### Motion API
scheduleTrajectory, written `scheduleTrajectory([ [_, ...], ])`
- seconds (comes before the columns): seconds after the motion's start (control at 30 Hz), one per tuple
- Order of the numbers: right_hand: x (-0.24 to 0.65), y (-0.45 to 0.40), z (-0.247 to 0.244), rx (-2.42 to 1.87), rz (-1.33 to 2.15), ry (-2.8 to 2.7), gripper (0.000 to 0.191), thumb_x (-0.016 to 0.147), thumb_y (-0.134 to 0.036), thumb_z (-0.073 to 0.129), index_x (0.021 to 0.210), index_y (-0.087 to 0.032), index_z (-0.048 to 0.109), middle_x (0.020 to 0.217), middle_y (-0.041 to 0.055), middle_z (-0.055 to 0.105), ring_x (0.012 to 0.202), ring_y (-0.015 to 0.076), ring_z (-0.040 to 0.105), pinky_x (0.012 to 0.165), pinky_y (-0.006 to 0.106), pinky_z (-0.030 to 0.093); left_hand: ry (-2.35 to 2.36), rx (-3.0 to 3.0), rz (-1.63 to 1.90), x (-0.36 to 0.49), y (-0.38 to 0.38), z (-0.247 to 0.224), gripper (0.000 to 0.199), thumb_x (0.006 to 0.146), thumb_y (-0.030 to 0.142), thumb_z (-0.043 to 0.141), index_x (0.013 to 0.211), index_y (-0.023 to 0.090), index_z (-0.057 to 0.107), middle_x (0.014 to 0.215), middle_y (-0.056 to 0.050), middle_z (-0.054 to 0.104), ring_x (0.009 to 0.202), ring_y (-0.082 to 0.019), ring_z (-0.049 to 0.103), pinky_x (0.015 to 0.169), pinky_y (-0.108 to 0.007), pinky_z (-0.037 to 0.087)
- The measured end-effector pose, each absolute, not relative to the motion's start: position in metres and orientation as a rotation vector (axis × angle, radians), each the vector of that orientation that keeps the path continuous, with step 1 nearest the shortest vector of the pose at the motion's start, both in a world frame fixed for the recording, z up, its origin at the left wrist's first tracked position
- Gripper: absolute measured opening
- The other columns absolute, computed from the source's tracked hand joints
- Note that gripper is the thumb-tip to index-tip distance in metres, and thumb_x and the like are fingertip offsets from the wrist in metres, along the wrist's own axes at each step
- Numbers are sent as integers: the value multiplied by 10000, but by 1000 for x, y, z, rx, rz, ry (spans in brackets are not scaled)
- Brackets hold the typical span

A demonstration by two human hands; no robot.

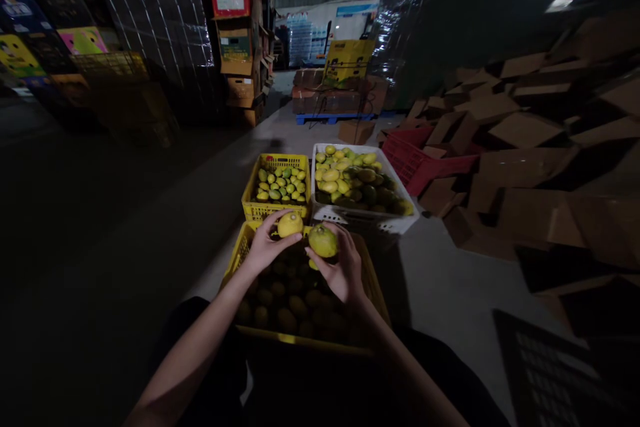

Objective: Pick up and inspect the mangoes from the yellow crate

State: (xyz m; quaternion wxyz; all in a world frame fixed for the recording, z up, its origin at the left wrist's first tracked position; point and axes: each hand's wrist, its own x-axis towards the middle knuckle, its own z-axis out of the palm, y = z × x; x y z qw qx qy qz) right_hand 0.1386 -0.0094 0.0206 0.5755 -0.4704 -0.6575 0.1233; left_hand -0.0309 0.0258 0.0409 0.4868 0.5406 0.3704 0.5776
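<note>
My left hand [265, 243] grips a yellow lemon [290, 224] between thumb and fingers. In my right hand [345, 263] is a greener lemon [323, 241], held close beside the first but apart from it. Both hands are above the near yellow crate [305, 341], whose many fruits lie in shadow. Beyond it stand a smaller yellow crate [276, 210] of green and yellow lemons on the left and a white crate [367, 217] of lemons on the right, bright yellow ones at its left side and darker ones at its right.
A red crate [413, 163] and a heap of cardboard boxes [530, 167] lie to the right. Stacked boxes [235, 47] rise behind on the left. Farther back, a blue pallet [327, 119] carries boxes. My knees flank the near crate.
</note>
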Motion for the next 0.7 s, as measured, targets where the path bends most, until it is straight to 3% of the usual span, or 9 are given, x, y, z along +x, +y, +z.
scheduleTrajectory([
  [0.1,137,-7,24,-1088,775,-1286,477,654,-319,765,1092,-225,603,1064,59,661,958,232,619,880,392,492,880,1002,1307,-28,22,45,362,641,297,790,967,175,691,893,-46,700,706,-139,633,622,-209,501],
  [0.17,136,-6,26,-962,1124,-1052,419,679,-393,736,1048,-227,630,1011,48,684,914,224,633,833,379,506,808,771,1187,-26,20,46,345,717,408,709,949,155,677,732,-40,676,521,-111,574,459,-193,447],
  [0.23,134,-6,26,-781,1401,-854,370,705,-457,692,990,-223,654,957,51,703,898,233,644,787,377,520,673,582,1092,-23,18,44,365,778,466,612,934,140,663,641,-42,646,441,-103,529,394,-189,409],
  [0.33,133,-6,23,-608,1673,-652,319,707,-473,672,902,-219,679,852,51,720,866,238,660,720,366,534,497,352,1068,-16,16,37,306,821,386,541,947,132,655,666,-59,656,507,-118,582,453,-196,470],
  [0.5,131,-3,8,-481,1833,-395,275,735,-456,658,865,-215,683,804,11,731,701,168,660,641,295,540,443,-31,1159,-5,20,25,282,807,192,486,1037,146,642,797,-59,694,762,-159,673,703,-274,567],
  [0.7,131,1,10,-548,1778,-347,269,779,-474,600,869,-228,664,943,17,734,830,172,676,714,294,535,380,-64,1262,-5,25,23,335,811,223,459,1077,143,645,896,-87,710,878,-180,674,775,-285,564],
])
